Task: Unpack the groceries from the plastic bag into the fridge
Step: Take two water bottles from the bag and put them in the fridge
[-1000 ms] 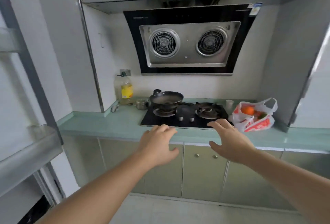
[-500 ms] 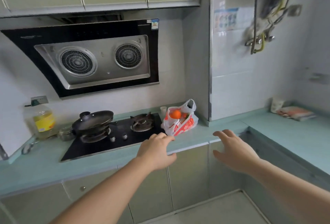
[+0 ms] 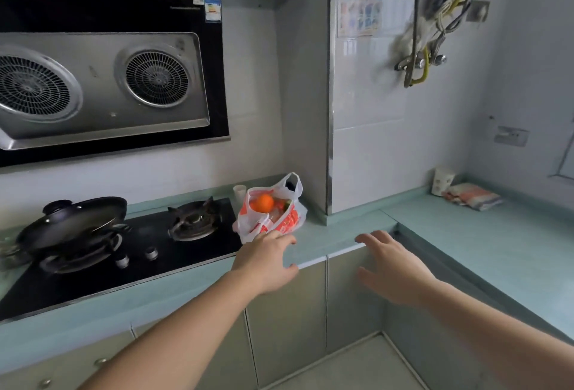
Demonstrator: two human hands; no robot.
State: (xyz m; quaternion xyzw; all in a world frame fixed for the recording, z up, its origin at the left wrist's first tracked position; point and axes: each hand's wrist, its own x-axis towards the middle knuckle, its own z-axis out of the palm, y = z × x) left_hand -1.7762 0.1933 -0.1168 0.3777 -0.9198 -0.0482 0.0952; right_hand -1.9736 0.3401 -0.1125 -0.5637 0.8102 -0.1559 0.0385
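No text can really be read here: the range hood (image 3: 111,79) has a blue-and-white label sticker (image 3: 213,10) at its upper right corner, right of the hood hangs a wall poster (image 3: 360,13), and the plastic bag (image 3: 271,209) below carries red print, all too blurred.

White-and-red plastic bag (image 3: 287,218), teal counter (image 3: 484,243)

I see a thin, crinkled, translucent plastic bag (image 3: 269,212) with red print, on a smooth, pale green countertop (image 3: 484,240) of low sheen. The hob (image 3: 139,253) beside it is glossy black glass. The pan (image 3: 73,222) looks dark, matt metal. The range hood (image 3: 102,85) has a brushed metal panel framed in glossy black. Folded cloth (image 3: 472,196) lies on the counter. The wall tiles (image 3: 388,141) are glazed and smooth.
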